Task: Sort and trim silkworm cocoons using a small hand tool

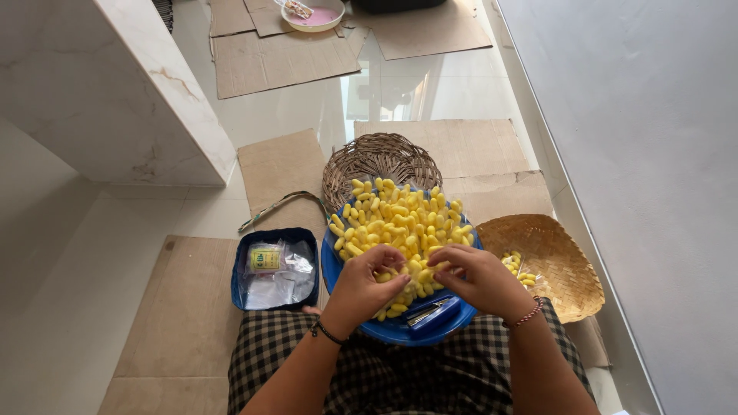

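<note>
Checked cloth (400,376) covers the lap, with a blue tray (332,269) of yellow cocoons (400,219) resting on it. Both hands dig into the near side of the pile: left hand (365,288) curls its fingers around a few cocoons, right hand (480,278) pinches one. A blue box (238,269) of plastic packets lies to the left, and a woven basket (569,277) holding a few cocoons sits to the right, both on cardboard (184,307) over the floor.

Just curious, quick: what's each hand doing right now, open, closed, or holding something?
Left hand: fingers pinched on a yellow snack piece.
Right hand: fingers curled among the yellow pieces in the blue tray; grip cannot be told.
</note>
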